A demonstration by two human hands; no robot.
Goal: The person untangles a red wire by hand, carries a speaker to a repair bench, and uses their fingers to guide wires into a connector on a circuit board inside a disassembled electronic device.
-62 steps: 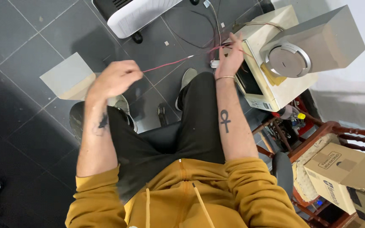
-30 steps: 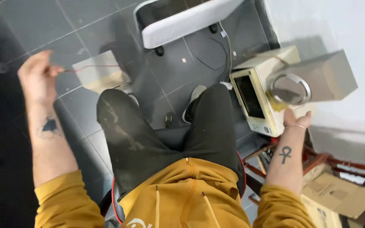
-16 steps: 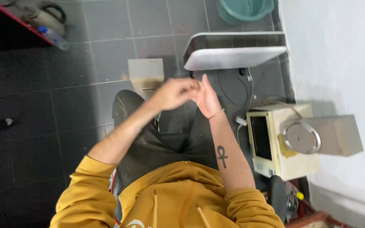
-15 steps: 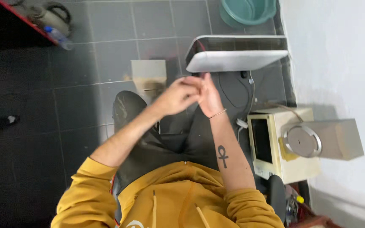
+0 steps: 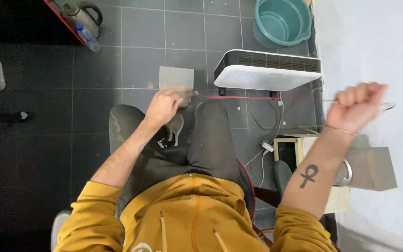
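Dark tiled floor (image 5: 38,140) — pale wall (image 5: 374,42)

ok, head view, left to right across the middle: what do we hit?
Left hand → white heater → right hand, raised by the wall.

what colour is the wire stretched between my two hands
Red. The wire shows best in the head view, running from the left hand toward the raised right hand.
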